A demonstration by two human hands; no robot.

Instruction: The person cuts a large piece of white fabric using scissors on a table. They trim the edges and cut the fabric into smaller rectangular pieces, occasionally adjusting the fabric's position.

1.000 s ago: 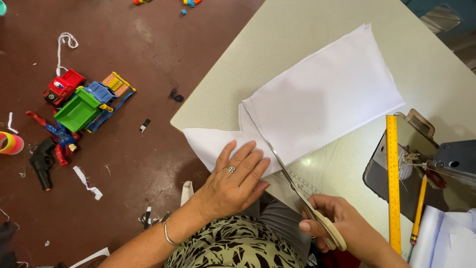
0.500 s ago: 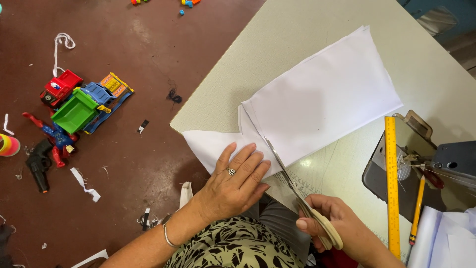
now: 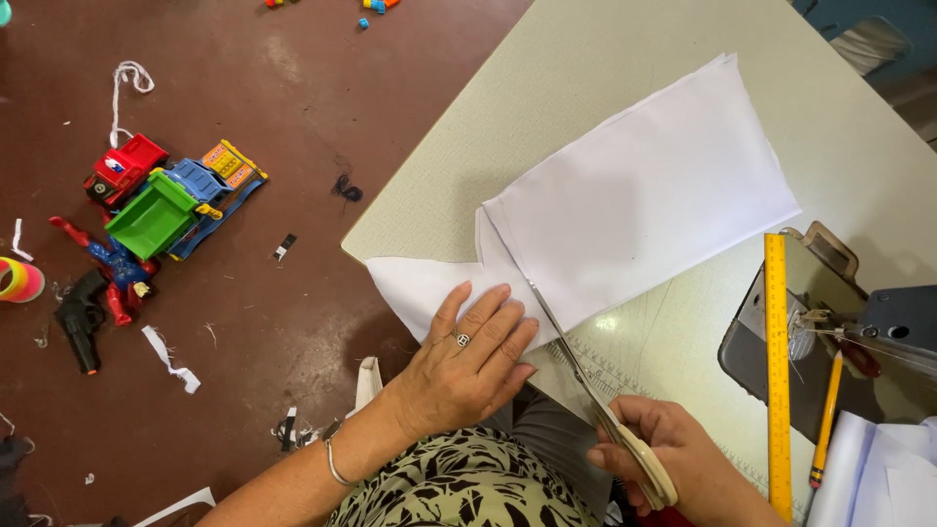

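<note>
The right hand (image 3: 673,459) hides the cream scissor handles (image 3: 649,473); the frame's edge cuts off the white paper stack (image 3: 878,478) at bottom right.

Left hand (image 3: 468,356) flat, fingers spread; right hand (image 3: 673,454) gripping.

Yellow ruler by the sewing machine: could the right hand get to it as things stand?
Probably yes. The yellow ruler lies bare on the table just beside the right hand, with nothing between them. But that hand holds the scissors, so it would need to put them down first.
</note>
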